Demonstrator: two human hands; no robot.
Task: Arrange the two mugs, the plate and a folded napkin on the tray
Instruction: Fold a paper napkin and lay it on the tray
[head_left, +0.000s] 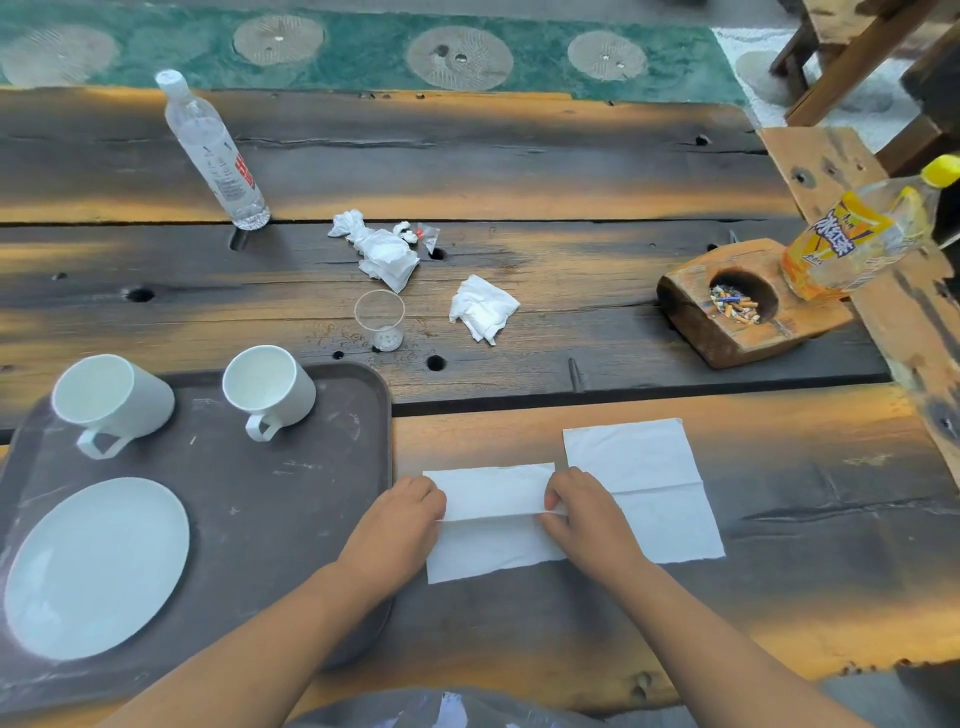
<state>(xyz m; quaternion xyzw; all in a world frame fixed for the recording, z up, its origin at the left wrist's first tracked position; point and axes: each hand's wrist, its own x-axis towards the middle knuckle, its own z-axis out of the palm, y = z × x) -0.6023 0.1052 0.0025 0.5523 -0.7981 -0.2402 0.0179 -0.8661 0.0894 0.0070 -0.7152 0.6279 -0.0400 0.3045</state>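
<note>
On the weathered wooden tabletop (571, 322), my left hand (400, 525) and right hand (582, 514) pinch the half-folded napkin (493, 519) in their fingers, just right of the tray (270, 499). Two mugs (267, 387) and the plate (96, 566) sit on the tray.

A dark, weathered plank table (519, 171) with knots, cracks and bolt holes fills the view, streaked with warm orange light. Beyond its far edge lies a green floor (363, 52) with pale round patches. Wooden furniture (852, 57) stands at the upper right
</note>
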